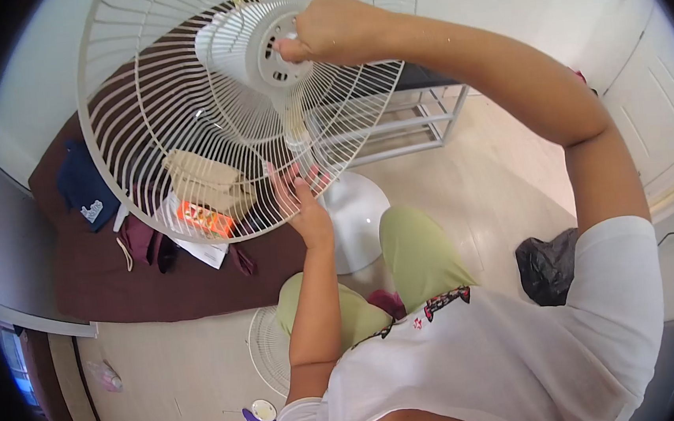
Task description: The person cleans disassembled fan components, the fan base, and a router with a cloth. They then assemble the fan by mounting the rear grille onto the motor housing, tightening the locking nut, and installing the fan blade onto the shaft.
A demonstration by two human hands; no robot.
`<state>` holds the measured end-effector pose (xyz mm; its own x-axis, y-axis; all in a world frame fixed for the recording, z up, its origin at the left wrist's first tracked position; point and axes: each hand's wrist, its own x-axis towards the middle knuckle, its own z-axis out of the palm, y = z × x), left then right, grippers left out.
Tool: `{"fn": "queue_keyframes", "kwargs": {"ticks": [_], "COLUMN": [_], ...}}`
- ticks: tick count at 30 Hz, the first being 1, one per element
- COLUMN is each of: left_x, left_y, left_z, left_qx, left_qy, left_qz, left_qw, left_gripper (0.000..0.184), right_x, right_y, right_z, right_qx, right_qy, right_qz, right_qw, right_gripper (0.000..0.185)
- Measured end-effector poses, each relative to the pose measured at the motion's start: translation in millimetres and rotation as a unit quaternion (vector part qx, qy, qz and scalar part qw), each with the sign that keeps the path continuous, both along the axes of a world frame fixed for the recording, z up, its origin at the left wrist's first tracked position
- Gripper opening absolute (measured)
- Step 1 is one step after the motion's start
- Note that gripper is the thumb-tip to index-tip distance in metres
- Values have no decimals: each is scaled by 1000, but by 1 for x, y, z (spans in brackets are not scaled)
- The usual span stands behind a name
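A white wire fan grille [144, 123] stands before me, attached around the white hub plate [267, 77] of a pedestal fan. My right hand [339, 32] is closed at the middle of the hub, its thumb against the plate; what the fingers grip there is hidden. My left hand [305, 205] grips the grille's lower rim, with the fingers behind the wires and the thumb in front. Below, the fan's round white base [353, 217] rests on the floor between my knees.
Behind the grille, a brown-covered bed [121, 283] bears a beige bundle [204, 177], an orange box [205, 219] and dark cloth. A second wire grille [267, 350] and a purple piece [258, 419] lie on the floor. A black plastic bag [546, 267] is at right, a metal-framed bench [401, 122] behind.
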<state>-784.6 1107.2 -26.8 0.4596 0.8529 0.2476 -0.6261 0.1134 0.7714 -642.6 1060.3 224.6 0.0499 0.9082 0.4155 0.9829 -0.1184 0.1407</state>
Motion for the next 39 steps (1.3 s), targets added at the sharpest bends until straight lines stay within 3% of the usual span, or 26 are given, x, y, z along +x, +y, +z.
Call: {"fn": "queue_keyframes", "kwargs": {"ticks": [1,3,5,8,13,15,16,18,19,21,22,23,25,27,31,34,36,39], "left_x": [1,1,-1,-2,-5,-4,-3,-1,-3,-6,-9,-11,-13,-19,-30,-38,-37,-35], "left_y": [0,1,0,0,2,1,2,7,11,13,14,16,20,17,17,18,12,7], "left_z": [-1,-4,-1,2,1,0,-2,-6,-6,-5,-1,-1,-4,-3,-1,-2,-1,-1], "left_qx": [4,7,28,36,51,60,52,46,50,44,39,42,33,29,72,156,146,156], "left_qy": [-5,-11,-11,-7,-1,-6,-11,-12,-10,7,19,22,46,72,112,193,195,207], "left_qz": [0,-11,-3,-9,-19,-10,-14,-11,-7,-33,-31,-25,-33,-34,-62,-65,-64,-67], "left_qw": [1000,1000,1000,999,999,998,998,999,999,998,999,999,998,996,989,966,968,963], "left_gripper": [56,55,55,57,60,58,58,59,59,61,61,61,63,68,79,87,88,88], "right_x": [1,6,10,16,24,26,32,46,41,19,8,6,9,15,32,54,61,59], "right_y": [1,2,4,10,14,13,16,25,20,-6,-19,-31,-58,-88,-138,-145,-136,-102], "right_z": [2,5,3,3,-1,-4,-14,-35,-29,-16,-12,-17,-26,-52,-133,-195,-223,-247], "right_qx": [-6,-108,-92,-99,-121,-132,-126,100,104,-22,-13,-12,94,93,-115,-198,-21,60], "right_qy": [5,-236,-208,-213,-140,33,31,-9,-8,218,300,303,386,466,653,668,753,749], "right_qz": [-4,52,87,69,25,-18,-20,66,71,-14,-55,-50,-36,-6,24,-12,-18,47], "right_qw": [1000,964,970,970,982,991,991,993,992,976,952,952,917,880,748,717,657,658], "right_gripper": [55,12,11,26,34,40,40,58,58,72,81,81,56,56,49,45,55,67]}}
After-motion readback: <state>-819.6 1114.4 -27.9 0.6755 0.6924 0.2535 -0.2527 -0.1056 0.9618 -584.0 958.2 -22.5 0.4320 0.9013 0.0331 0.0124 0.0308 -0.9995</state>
